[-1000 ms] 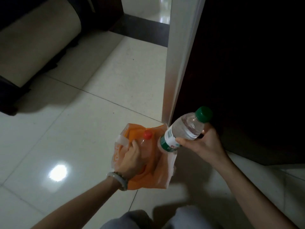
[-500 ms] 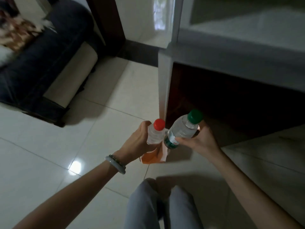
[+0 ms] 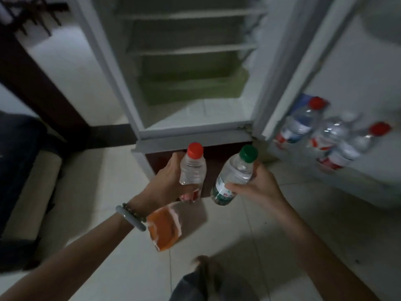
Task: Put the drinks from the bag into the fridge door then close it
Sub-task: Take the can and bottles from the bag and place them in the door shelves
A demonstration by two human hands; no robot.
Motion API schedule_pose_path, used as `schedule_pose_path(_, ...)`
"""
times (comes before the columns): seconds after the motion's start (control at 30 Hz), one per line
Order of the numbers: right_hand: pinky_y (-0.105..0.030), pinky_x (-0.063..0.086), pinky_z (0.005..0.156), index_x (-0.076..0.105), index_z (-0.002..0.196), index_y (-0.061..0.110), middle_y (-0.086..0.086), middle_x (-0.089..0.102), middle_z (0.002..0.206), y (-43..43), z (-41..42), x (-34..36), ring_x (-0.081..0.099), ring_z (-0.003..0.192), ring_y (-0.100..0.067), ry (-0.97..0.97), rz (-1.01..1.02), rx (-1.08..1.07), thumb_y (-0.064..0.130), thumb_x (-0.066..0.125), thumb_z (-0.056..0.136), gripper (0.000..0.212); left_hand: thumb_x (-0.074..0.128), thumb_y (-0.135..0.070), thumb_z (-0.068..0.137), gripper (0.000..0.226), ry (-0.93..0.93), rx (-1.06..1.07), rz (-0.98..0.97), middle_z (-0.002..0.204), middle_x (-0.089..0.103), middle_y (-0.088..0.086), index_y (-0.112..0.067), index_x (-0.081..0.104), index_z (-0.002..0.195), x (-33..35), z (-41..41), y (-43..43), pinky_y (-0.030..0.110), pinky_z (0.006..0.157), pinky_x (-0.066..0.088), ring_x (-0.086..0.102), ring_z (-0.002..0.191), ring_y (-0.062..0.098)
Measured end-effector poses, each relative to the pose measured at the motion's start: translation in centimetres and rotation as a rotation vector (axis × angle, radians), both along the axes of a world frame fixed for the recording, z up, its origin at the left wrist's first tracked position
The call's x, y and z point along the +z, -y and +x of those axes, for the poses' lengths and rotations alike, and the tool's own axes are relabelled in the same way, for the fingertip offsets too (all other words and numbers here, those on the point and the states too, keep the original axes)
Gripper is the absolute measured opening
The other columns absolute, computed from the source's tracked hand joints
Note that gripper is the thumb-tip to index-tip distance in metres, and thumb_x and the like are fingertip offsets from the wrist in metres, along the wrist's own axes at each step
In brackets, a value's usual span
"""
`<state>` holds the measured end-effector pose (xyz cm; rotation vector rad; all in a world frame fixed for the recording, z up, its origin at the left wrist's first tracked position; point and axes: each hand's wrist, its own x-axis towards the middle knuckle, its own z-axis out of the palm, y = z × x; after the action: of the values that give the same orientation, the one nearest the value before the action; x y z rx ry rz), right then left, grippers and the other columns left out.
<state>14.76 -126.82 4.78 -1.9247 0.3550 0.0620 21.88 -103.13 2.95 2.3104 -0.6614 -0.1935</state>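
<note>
This is a home. A white household fridge (image 3: 191, 68) stands open on a glossy pale tiled floor (image 3: 238, 231), water bottles (image 3: 325, 135) lined up in its door (image 3: 351, 88). At the left sit a dark sofa (image 3: 19, 153) and dark wooden trim (image 3: 41, 83) against a white wall.

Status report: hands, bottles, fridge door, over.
Left hand grips red-capped bottle; right hand grips green-capped bottle. Fridge door open, bottles already in its shelf. Orange bag hangs under left hand. Path clear.
</note>
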Motion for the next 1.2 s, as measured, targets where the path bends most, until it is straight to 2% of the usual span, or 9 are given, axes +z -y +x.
schedule_pose_path(0.17, -0.032, 0.052, 0.083, 0.058, 0.099, 0.032, 0.008, 0.069, 0.1, 4.7, -3.9, 3.8, 0.065, 0.092, -0.007, 0.11, -0.001, -0.193, 0.014, 0.086, 0.056, 0.054, 0.073, -0.048, 0.069, 0.068, 0.076, -0.267, -0.096, 0.11, 0.053, 0.005, -0.018, 0.032, 0.114, 4.1, 1.5, 6.5, 0.033, 0.077, 0.051, 0.058, 0.096, 0.016)
schedule_pose_path(0.3, -0.037, 0.054, 0.084, 0.06, 0.103, 0.032, 0.01, 0.071, 0.101, 8.9, -6.7, 6.6, 0.067, 0.093, -0.006, 0.17, 0.013, -0.342, 0.025, 0.086, 0.05, 0.06, 0.079, -0.029, 0.07, 0.064, 0.08, -0.388, -0.203, 0.108, 0.052, 0.0, -0.02, 0.031, 0.111, 7.7, 1.3, 13.1, 0.021, 0.073, 0.045, 0.056, 0.096, 0.013)
schedule_pose_path(0.47, -0.048, 0.054, 0.087, 0.059, 0.106, 0.03, 0.005, 0.071, 0.103, 14.6, -10.5, 8.9, 0.068, 0.095, -0.014, 0.252, -0.026, -0.521, 0.029, 0.085, 0.047, 0.064, 0.077, -0.036, 0.07, 0.077, 0.046, -0.492, -0.257, 0.119, 0.053, 0.004, -0.014, 0.029, 0.126, 10.0, 0.7, 22.8, 0.039, 0.089, 0.049, 0.056, 0.106, 0.017)
schedule_pose_path(0.53, -0.039, 0.056, 0.084, 0.059, 0.106, 0.029, 0.007, 0.07, 0.1, 16.8, -11.9, 9.7, 0.067, 0.092, -0.009, 0.275, -0.057, -0.601, 0.026, 0.086, 0.05, 0.062, 0.076, -0.034, 0.07, 0.071, 0.059, -0.555, -0.297, 0.117, 0.051, 0.004, -0.017, 0.029, 0.12, 10.7, -0.2, 26.9, 0.037, 0.089, 0.049, 0.055, 0.106, 0.017)
schedule_pose_path(0.67, -0.008, 0.049, 0.063, 0.058, 0.107, 0.02, 0.01, 0.066, 0.096, 21.1, -14.1, 10.5, 0.063, 0.078, 0.008, 0.335, -0.122, -0.717, 0.011, 0.084, 0.061, 0.054, 0.076, -0.017, 0.073, 0.059, 0.078, -0.622, -0.366, 0.106, 0.047, -0.001, -0.016, 0.028, 0.108, 11.3, -2.7, 33.8, 0.008, 0.073, 0.043, 0.053, 0.094, 0.009)
schedule_pose_path(0.77, -0.021, 0.05, 0.072, 0.056, 0.108, 0.023, 0.011, 0.065, 0.097, 24.6, -14.7, 10.1, 0.062, 0.085, 0.001, 0.331, -0.177, -0.764, 0.013, 0.085, 0.061, 0.056, 0.076, -0.019, 0.074, 0.061, 0.062, -0.597, -0.4, 0.103, 0.045, -0.01, -0.019, 0.029, 0.112, 10.7, -4.5, 37.8, 0.003, 0.072, 0.04, 0.05, 0.089, 0.0)
schedule_pose_path(0.83, -0.029, 0.051, 0.078, 0.057, 0.107, 0.023, 0.006, 0.066, 0.099, 26.9, -14.6, 9.3, 0.063, 0.089, -0.007, 0.345, -0.177, -0.788, 0.013, 0.084, 0.061, 0.055, 0.074, -0.028, 0.075, 0.06, 0.014, -0.567, -0.395, 0.105, 0.047, -0.008, -0.026, 0.028, 0.112, 9.9, -5.3, 40.3, 0.015, 0.08, 0.045, 0.052, 0.094, 0.006)
schedule_pose_path(1.0, -0.026, 0.053, 0.07, 0.057, 0.107, 0.022, 0.007, 0.066, 0.097, 30.6, -13.1, 6.4, 0.064, 0.085, -0.004, 0.297, -0.053, -0.809, 0.028, 0.085, 0.06, 0.054, 0.07, -0.037, 0.079, 0.048, 0.125, -0.419, -0.334, 0.096, 0.054, 0.002, -0.013, 0.04, 0.108, 8.2, -6.9, 44.4, 0.026, 0.063, 0.05, 0.057, 0.076, 0.014)
schedule_pose_path(1.2, -0.043, 0.057, 0.08, 0.056, 0.104, 0.022, 0.002, 0.068, 0.098, 33.9, -10.7, 3.4, 0.067, 0.088, -0.013, 0.235, -0.056, -0.791, 0.048, 0.083, 0.047, 0.068, 0.067, -0.026, 0.083, 0.041, 0.186, -0.377, -0.29, 0.072, 0.044, -0.011, -0.002, 0.042, 0.105, 5.6, -7.0, 46.4, 0.013, 0.048, 0.039, 0.047, 0.057, 0.01)
